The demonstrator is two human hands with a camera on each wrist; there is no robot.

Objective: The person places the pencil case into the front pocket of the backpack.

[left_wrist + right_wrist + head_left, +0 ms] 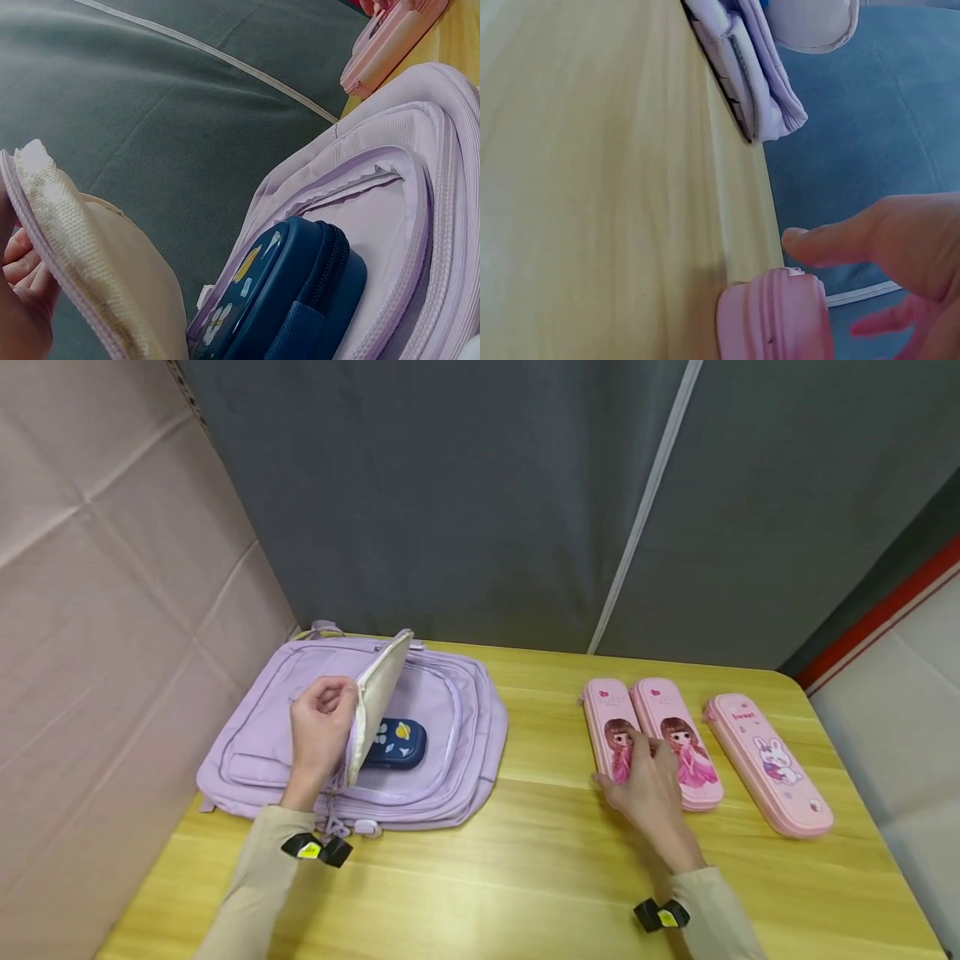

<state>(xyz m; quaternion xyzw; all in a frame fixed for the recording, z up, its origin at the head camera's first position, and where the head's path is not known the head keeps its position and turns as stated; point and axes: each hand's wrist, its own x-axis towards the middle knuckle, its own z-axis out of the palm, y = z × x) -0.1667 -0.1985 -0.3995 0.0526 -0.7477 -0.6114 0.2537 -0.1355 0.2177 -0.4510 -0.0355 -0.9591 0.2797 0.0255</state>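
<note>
A lavender backpack (258, 718) lies flat on the left of the table, its front pocket unzipped. My left hand (321, 727) pinches the edge of the pocket flap (381, 693) and holds it raised, showing the cream lining. Inside the pocket sits a navy pencil case (300, 277) with space pictures, partly hidden by the flap in the head view. On the right, my right hand (651, 789) reaches over a pink pencil case (603, 700) with a doll picture. Its thumb and fingers are spread above the case in the right wrist view.
A second doll pencil case (660, 693) lies right beside the first. Farther right is a pink pencil case with a rabbit (765, 768). A dark grey curtain (465, 510) hangs behind the wooden table (480, 893), and a pale padded wall (112, 610) borders the left.
</note>
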